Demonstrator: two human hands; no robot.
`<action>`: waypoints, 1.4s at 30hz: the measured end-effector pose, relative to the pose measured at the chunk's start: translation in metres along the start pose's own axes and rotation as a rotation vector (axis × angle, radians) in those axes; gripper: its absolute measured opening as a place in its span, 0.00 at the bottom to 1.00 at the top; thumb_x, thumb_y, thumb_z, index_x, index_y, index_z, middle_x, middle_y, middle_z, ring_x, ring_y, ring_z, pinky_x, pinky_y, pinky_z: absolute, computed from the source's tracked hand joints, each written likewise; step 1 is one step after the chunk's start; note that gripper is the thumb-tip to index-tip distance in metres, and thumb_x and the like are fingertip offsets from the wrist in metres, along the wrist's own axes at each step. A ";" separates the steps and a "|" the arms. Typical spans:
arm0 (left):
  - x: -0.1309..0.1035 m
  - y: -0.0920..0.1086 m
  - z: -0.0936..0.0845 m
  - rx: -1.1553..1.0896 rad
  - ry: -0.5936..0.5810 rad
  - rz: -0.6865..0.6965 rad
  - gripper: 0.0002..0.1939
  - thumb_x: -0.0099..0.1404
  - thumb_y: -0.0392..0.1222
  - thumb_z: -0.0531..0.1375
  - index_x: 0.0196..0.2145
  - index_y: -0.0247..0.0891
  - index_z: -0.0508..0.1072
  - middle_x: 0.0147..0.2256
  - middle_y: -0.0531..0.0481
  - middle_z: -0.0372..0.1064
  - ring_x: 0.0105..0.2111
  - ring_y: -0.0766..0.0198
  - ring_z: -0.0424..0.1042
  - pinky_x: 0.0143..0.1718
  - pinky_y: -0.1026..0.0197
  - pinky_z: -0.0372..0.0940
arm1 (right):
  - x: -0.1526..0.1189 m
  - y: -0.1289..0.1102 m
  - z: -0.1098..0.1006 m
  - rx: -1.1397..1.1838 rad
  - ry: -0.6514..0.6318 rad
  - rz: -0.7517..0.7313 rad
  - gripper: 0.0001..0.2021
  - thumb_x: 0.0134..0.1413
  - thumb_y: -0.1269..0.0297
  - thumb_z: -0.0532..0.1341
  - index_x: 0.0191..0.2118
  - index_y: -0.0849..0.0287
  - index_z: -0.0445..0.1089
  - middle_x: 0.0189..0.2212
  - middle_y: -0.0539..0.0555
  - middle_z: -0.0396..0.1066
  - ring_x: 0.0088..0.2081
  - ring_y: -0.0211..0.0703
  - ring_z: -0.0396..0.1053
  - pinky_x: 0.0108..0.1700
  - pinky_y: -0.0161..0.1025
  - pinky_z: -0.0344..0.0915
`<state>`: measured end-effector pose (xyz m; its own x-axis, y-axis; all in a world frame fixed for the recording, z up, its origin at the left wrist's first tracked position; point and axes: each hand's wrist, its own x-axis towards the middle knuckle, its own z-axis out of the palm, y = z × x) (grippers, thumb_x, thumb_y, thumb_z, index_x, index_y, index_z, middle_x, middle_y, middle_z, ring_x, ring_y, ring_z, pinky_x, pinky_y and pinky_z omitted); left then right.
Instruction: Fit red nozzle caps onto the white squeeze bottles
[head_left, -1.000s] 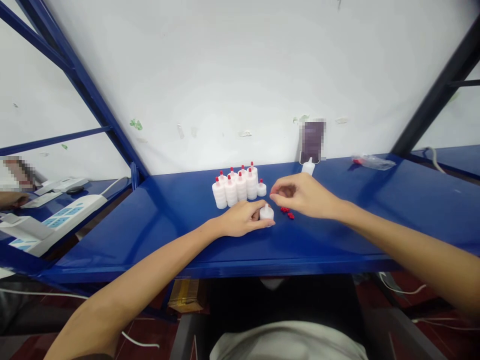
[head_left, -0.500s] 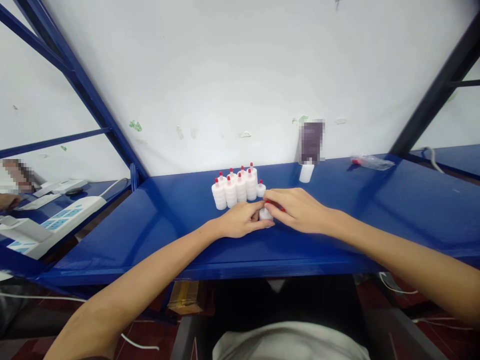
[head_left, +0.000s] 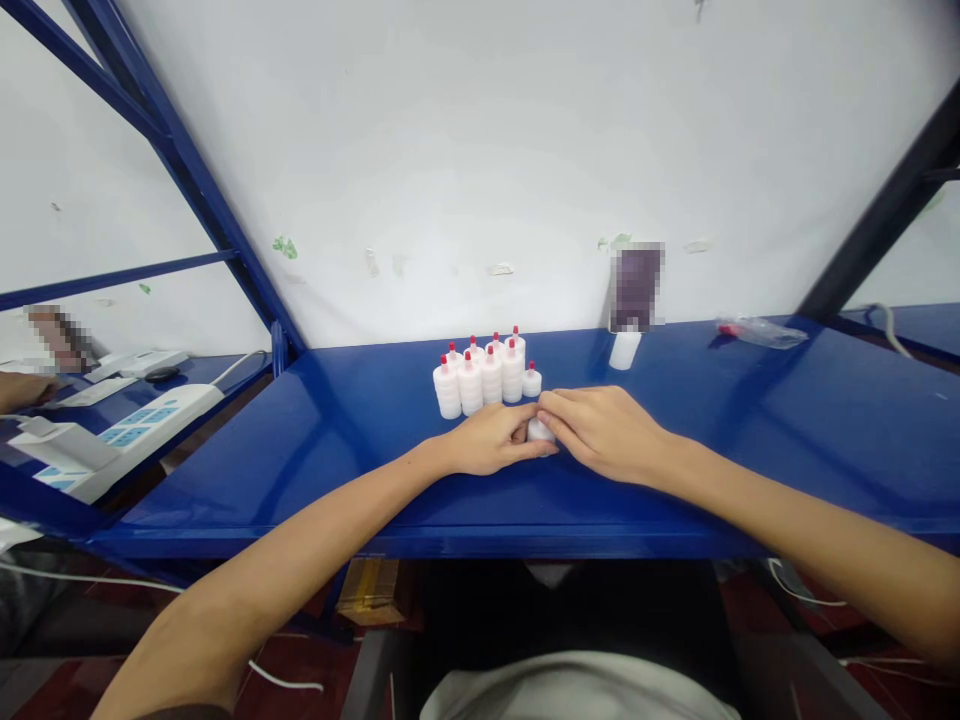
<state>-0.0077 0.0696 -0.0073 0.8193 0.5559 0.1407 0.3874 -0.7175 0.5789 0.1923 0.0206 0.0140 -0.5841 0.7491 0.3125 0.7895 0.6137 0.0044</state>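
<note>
On the blue table a small white bottle (head_left: 540,431) stands between my two hands. My left hand (head_left: 499,438) is closed round its side, with thumb and forefinger against the body. From above and to the right, my right hand (head_left: 596,428) pinches at the bottle's top; its fingers now cover the red cap. Just beyond my hands are several white bottles (head_left: 469,388) with red-tipped nozzles, standing upright in a tight cluster. One shorter white bottle (head_left: 532,383) with a red tip stands at the cluster's right end.
A phone-like blurred panel (head_left: 636,288) leans on the wall behind a white holder (head_left: 624,350). A clear plastic bag (head_left: 769,331) with something red lies at the back right. Left of the table are a power strip (head_left: 142,430) and another person's hand (head_left: 26,388).
My right hand has turned slightly over the bottle's top, and the red bits under its fingers no longer show. The whole view has shifted a little; the clustered bottles stay put.
</note>
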 end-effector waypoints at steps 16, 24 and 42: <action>0.002 0.002 0.000 -0.047 -0.024 -0.058 0.20 0.65 0.58 0.59 0.40 0.36 0.69 0.21 0.59 0.58 0.22 0.68 0.59 0.25 0.64 0.53 | 0.000 -0.014 -0.008 -0.159 -0.106 0.042 0.11 0.67 0.67 0.48 0.37 0.61 0.66 0.32 0.57 0.74 0.26 0.42 0.68 0.26 0.41 0.42; 0.002 0.000 0.002 -0.053 0.011 -0.065 0.22 0.64 0.60 0.61 0.40 0.36 0.71 0.22 0.59 0.58 0.22 0.69 0.58 0.26 0.64 0.53 | 0.016 0.009 -0.028 0.021 0.039 0.110 0.13 0.67 0.64 0.47 0.34 0.58 0.64 0.27 0.53 0.72 0.25 0.40 0.64 0.28 0.39 0.46; 0.000 0.002 -0.002 0.019 -0.026 -0.065 0.22 0.66 0.56 0.60 0.49 0.37 0.71 0.23 0.59 0.61 0.23 0.70 0.62 0.28 0.65 0.54 | 0.075 0.052 0.003 0.072 -0.046 0.324 0.17 0.66 0.55 0.48 0.38 0.58 0.71 0.34 0.57 0.75 0.35 0.47 0.70 0.33 0.38 0.53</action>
<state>-0.0075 0.0688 -0.0041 0.8030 0.5903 0.0821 0.4477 -0.6885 0.5706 0.1891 0.1091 0.0349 -0.3138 0.9178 0.2432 0.9214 0.3562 -0.1556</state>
